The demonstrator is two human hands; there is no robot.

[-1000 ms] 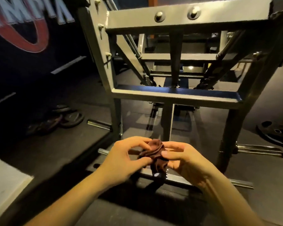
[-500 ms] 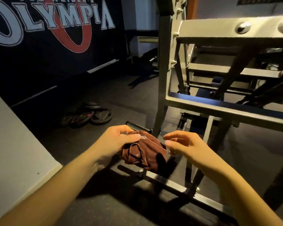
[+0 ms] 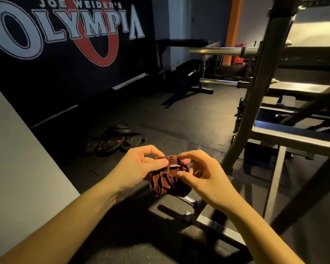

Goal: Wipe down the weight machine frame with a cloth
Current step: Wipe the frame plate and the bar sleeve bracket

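Your left hand and right hand both pinch the bunched dark-red fabric cloth between curled fingers and thumbs, held in mid-air above the floor, near the grey steel weight machine frame to your right.

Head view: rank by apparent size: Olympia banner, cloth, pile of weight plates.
1. Olympia banner, by far the largest.
2. Pile of weight plates and cloth look about alike; the cloth, bunched in left hand and right hand, is much nearer, so no ranking.
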